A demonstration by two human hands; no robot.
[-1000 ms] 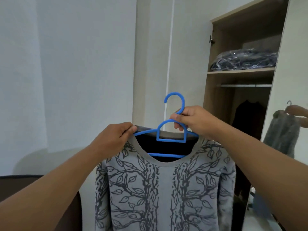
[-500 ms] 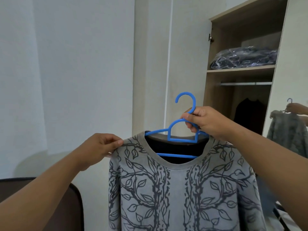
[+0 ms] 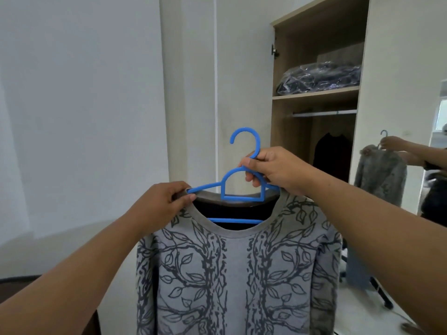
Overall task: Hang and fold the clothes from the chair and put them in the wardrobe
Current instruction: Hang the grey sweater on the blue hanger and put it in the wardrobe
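Since half a second ago your left hand (image 3: 167,201) has gone back up to the neckline, where it now pinches the collar against the left arm of the blue hanger (image 3: 238,187); before, it held the shoulder further out. You have also brought the sweater (image 3: 237,274) a little left of where it was.

Your right hand (image 3: 271,170) grips the hanger just under its hook, fingers curled round the neck and the arched top piece. Your left thumb and fingers are closed on the grey collar rim and touch the hanger arm beneath it.

You hold the sweater up in front of you, hanging straight down from the hanger. It is grey with a dark branch-and-leaf print, and its lower part runs out of view at the bottom edge. The hanger's lower bar shows through the neck opening.

Behind and to your right the wardrobe (image 3: 285,131) stands open. A plastic-wrapped dark bundle (image 3: 319,78) lies on its upper shelf, a metal rail (image 3: 324,113) runs below the shelf, and a dark garment (image 3: 332,155) hangs under the rail. A mirror (image 3: 435,213) at the far right reflects your hand and the sweater. A dark chair edge (image 3: 93,322) shows at the lower left.
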